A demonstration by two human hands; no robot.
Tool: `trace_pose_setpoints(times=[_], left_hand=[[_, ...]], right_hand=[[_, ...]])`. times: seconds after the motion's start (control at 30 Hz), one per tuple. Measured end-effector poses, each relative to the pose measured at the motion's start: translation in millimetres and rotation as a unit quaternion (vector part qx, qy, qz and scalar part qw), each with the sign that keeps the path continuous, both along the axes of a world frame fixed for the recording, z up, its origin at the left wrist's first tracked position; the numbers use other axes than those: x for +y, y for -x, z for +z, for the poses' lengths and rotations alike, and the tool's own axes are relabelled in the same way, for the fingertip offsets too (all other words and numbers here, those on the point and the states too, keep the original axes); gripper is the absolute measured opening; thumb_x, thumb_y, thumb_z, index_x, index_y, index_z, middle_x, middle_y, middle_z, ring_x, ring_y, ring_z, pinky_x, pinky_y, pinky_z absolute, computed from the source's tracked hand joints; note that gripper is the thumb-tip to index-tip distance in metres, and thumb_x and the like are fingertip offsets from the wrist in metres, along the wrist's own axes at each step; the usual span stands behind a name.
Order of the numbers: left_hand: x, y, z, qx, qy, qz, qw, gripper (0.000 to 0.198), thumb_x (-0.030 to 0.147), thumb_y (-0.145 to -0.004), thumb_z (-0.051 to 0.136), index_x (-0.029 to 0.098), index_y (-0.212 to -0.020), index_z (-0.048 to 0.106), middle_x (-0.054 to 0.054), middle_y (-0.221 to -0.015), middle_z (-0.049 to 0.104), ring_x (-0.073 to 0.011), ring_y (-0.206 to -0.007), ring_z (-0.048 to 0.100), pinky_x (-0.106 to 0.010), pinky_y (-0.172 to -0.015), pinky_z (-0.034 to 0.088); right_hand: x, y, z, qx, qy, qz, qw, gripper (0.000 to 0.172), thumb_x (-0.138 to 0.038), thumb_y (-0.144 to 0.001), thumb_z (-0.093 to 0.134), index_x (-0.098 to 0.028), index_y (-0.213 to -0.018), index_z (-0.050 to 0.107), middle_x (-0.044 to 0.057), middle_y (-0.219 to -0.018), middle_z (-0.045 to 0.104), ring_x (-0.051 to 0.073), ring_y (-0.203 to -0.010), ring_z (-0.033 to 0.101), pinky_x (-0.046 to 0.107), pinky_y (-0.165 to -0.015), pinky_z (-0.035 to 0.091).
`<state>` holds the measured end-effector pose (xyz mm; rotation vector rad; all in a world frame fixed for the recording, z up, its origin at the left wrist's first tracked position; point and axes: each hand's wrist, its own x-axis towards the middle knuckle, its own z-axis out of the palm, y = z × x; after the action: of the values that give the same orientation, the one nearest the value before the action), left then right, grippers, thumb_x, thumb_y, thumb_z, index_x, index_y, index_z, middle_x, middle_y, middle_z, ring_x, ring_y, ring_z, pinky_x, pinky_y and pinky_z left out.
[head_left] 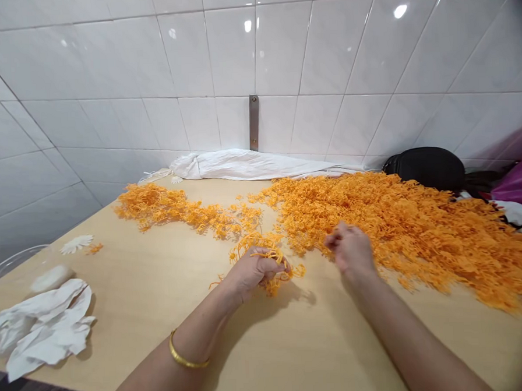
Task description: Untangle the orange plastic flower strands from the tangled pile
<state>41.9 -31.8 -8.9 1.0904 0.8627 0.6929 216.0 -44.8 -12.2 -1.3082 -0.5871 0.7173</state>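
My left hand, with a gold bangle on its wrist, is closed on a bunch of orange strands above the middle of the table. To its right, my right hand is at the left edge of a large heap of orange curly pieces. Its fingers are bent together, and whatever they pinch is too small to make out. Behind my left hand, a thinner row of the same orange pieces runs toward the back left.
A crumpled white cloth, a white oval object and a white flower-like piece lie at the left. Along the tiled wall lies a long white cloth. A black case and purple bag are at the back right.
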Motion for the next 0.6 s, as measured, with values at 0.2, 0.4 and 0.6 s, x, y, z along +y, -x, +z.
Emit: trace_pose_setpoints(times=[0.2, 0.4, 0.6], left_hand=[[1, -3, -3.5, 0.028, -0.002, -0.008, 1.0, 0.024, 0.03, -0.054, 0.067, 0.014, -0.052, 0.05, 0.004, -0.043, 0.042, -0.0036, -0.036, 0.027, -0.021, -0.038, 0.016], [3, 2, -1.1, 0.079, -0.051, -0.039, 0.995, 0.022, 0.033, -0.058, 0.063, 0.014, -0.055, 0.052, 0.006, -0.039, 0.037, -0.0045, -0.034, 0.029, -0.021, -0.037, 0.019], [-1, 1, -0.4, 0.082, -0.079, -0.085, 0.99, 0.012, 0.023, -0.057, 0.057, 0.015, -0.052, 0.05, 0.007, -0.039, 0.033, -0.0037, -0.035, 0.023, -0.021, -0.036, 0.016]], right_hand=[[-7, 2, 7.3, -0.104, -0.009, 0.169, 0.98, 0.026, -0.04, -0.069, 0.058, -0.02, -0.083, 0.05, -0.004, -0.055, 0.048, 0.009, -0.048, 0.046, 0.024, -0.048, 0.039], [-13, 22, 4.5, -0.11, 0.001, 0.37, 0.923, 0.029, -0.039, -0.07, 0.06, -0.018, -0.089, 0.057, -0.001, -0.07, 0.051, 0.01, -0.062, 0.048, 0.023, -0.057, 0.039], [-13, 32, -2.2, -0.19, 0.001, 0.378, 0.906, 0.028, -0.043, -0.073, 0.055, -0.017, -0.063, 0.052, -0.004, -0.055, 0.042, 0.008, -0.05, 0.037, 0.022, -0.047, 0.029]])
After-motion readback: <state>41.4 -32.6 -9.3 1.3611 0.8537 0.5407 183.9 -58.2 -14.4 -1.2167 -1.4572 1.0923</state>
